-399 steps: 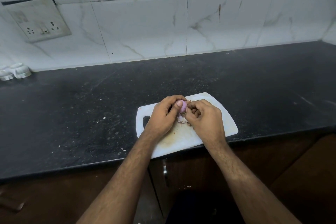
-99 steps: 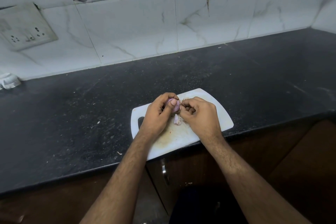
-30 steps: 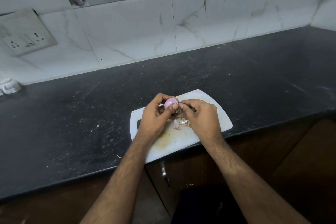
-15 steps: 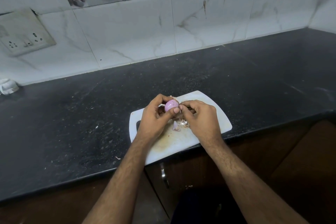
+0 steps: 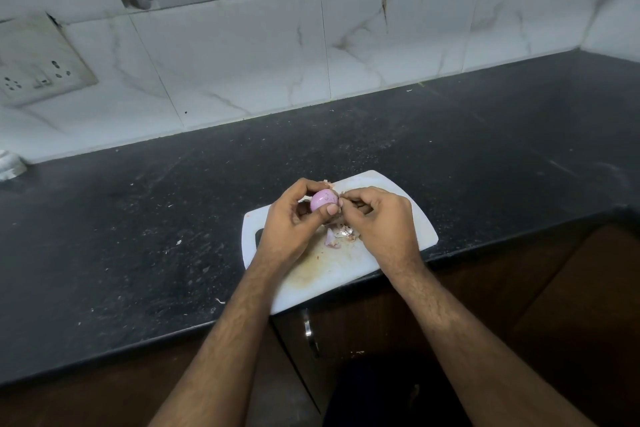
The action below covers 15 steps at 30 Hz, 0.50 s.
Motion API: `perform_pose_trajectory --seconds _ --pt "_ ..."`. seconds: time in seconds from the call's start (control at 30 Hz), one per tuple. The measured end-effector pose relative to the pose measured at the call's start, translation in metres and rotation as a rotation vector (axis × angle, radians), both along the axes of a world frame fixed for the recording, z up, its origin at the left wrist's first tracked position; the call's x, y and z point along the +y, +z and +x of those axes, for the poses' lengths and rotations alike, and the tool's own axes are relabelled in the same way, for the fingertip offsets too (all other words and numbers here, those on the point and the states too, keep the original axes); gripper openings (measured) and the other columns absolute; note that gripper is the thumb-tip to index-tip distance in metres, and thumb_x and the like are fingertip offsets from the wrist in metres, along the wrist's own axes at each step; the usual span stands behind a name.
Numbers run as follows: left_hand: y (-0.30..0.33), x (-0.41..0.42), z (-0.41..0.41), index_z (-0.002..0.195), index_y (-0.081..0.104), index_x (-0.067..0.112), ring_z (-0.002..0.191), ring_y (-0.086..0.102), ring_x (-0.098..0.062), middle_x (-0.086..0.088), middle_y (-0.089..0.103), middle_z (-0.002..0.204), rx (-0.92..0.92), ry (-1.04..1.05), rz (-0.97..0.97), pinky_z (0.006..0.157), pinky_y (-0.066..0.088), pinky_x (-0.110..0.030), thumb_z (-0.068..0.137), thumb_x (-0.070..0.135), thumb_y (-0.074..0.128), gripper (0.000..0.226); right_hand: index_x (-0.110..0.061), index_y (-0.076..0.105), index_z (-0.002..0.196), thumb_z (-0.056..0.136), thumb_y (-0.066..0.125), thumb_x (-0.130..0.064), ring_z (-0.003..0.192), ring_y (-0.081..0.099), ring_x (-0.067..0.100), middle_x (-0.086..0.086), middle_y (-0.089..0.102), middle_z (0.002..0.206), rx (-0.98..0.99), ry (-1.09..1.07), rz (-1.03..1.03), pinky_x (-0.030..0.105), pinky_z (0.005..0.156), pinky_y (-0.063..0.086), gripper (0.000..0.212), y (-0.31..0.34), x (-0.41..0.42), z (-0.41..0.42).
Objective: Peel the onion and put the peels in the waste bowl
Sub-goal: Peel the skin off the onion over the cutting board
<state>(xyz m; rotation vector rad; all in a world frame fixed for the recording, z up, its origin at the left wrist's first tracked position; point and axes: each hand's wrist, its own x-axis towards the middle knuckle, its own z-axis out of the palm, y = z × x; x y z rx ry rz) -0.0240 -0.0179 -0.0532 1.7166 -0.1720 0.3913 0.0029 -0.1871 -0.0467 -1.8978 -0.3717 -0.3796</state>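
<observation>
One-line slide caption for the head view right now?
Left hand holds a small pink onion over the white cutting board while the right hand picks at its skin; peels lie below.

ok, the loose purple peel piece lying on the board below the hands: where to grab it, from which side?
Judging by its pose, pinch the loose peel piece by its raised curled edge, coming straight down from above. It lies on the cutting board, so a side approach would likely just push it. The right hand is nearest; the left hand holds the onion.
</observation>
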Motion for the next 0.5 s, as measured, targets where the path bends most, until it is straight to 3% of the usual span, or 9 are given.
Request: perform_pose_trajectory --seconds 0.17,0.5 --pt "-0.0016 0.0009 0.0013 0.113 0.073 0.023 0.113 0.073 -0.032 0.0 0.073 0.126 0.004 0.016 0.03 0.095 0.061 -0.062 0.091 0.04 0.078 0.028 -0.015 0.08 0.094 0.09 0.077 -0.02 0.071 0.067 0.003 -0.012 0.072 0.079 0.009 -0.019 -0.036 0.021 0.065 0.059 0.007 -0.0011 0.0022 0.0001" --pt "-0.0025 -0.0019 0.0018 0.116 0.071 0.011 0.104 0.076 -0.027 -0.008 0.076 0.114 0.051 0.027 -0.023 0.093 0.064 -0.049 0.1 0.026 0.073 0.022 -0.017 0.079 0.101 0.097 0.07 -0.022 0.077 0.069 0.001 -0.011 0.075 0.088 -0.004 -0.023 0.01 0.015 0.067 0.056 0.012 0.0007 0.0001 -0.0016"
